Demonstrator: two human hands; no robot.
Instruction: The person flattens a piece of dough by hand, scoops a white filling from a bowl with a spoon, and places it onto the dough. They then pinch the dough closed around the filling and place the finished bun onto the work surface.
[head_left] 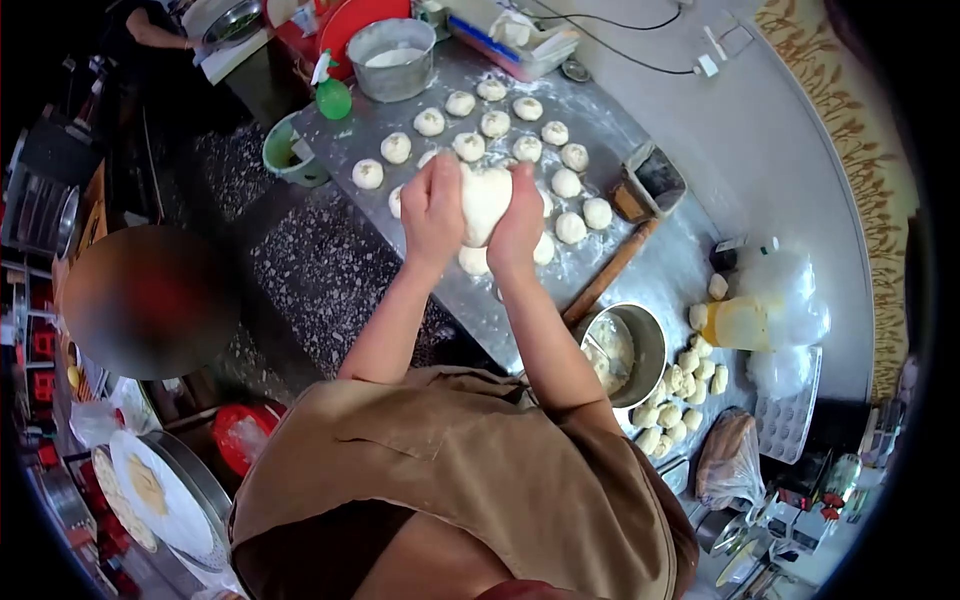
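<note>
A smooth white lump of dough point(485, 205) is held up between my two hands, above the metal table point(640, 260). My left hand point(434, 212) presses against its left side, fingers curled around it. On the opposite side my right hand point(517, 225) grips it, the fingers partly hidden. Beyond and beneath the hands, several round filled buns point(494, 124) sit spaced out on the floured metal; some are hidden by my hands and the dough.
Right of my forearm lie a wooden rolling pin point(612, 272), a metal pot point(650, 345) with filling and several small dough pieces point(690, 385). A metal basin point(390, 60) and green spray bottle point(332, 92) stand at the far end. Another person's arm point(160, 35) shows upper left.
</note>
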